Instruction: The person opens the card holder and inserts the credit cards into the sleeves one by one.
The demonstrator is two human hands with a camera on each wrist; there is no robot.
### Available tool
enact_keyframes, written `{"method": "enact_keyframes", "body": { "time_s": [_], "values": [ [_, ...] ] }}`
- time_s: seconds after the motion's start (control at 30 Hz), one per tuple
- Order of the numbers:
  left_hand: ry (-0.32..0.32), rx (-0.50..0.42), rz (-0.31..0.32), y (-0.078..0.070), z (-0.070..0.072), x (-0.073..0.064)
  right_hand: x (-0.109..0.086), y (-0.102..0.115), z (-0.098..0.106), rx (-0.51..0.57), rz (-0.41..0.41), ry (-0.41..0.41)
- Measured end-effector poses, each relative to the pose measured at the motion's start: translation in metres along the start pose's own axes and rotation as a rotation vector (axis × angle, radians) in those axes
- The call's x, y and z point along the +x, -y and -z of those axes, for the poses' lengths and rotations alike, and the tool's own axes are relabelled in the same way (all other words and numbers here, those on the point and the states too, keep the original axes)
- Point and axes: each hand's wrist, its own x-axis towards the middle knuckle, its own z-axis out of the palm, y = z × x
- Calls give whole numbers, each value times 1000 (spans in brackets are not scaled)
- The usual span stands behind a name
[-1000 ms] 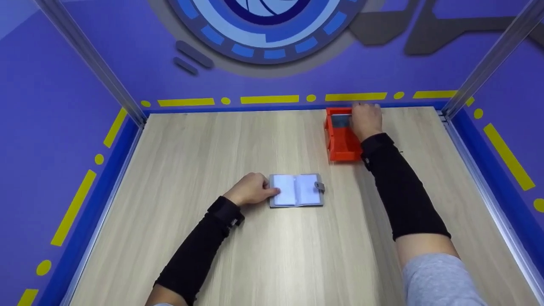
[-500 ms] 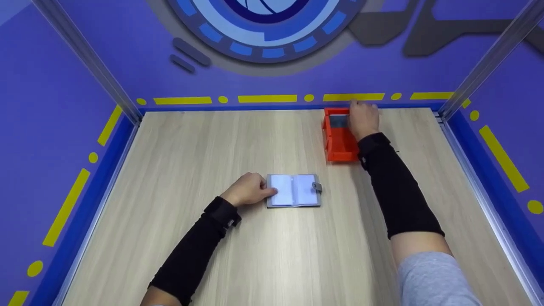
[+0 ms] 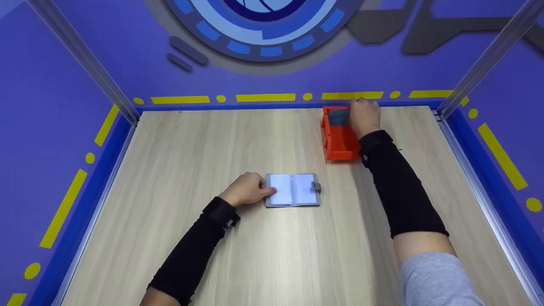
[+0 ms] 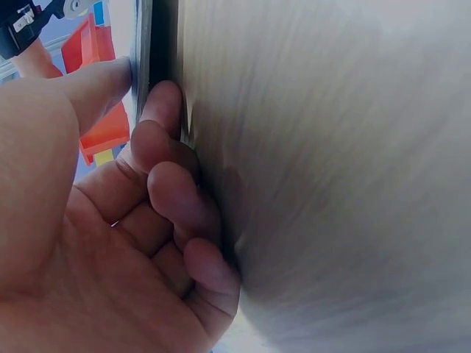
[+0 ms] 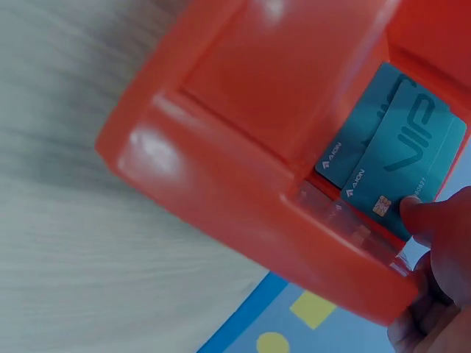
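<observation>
A small grey card holder (image 3: 305,190) with pale clear sleeves lies open on the table, its snap strap at the right. My left hand (image 3: 246,190) pinches its left edge, thumb on top and fingers curled beneath in the left wrist view. Farther back is a red plastic bin (image 3: 343,155). At the bin's far end my right hand (image 3: 365,117) grips a teal VIP card (image 5: 412,136), with the thumb (image 5: 418,219) near its chip corner and the fingers behind partly hidden. Another teal card (image 5: 349,143) lies under it, partly covered.
The wood-grain table (image 3: 204,148) is enclosed by blue-purple panels (image 3: 272,80) with yellow marks. The bin stands close to the back panel. Metal posts (image 3: 488,59) rise at the back corners.
In the bin, the card at my right fingers has tipped up and shows more of its face. The left hand and card holder stay together; the head view has shifted slightly.
</observation>
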Motion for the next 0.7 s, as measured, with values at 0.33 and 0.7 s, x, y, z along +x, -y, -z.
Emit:
{"method": "enact_keyframes", "body": {
  "time_s": [0.33,0.7],
  "values": [
    [8,-12,7,0,0,0,-2,-5,12,-15,74,11],
    [4,-4,26,0,-1,0,-12,-8,60,134,130,77]
  ]
}}
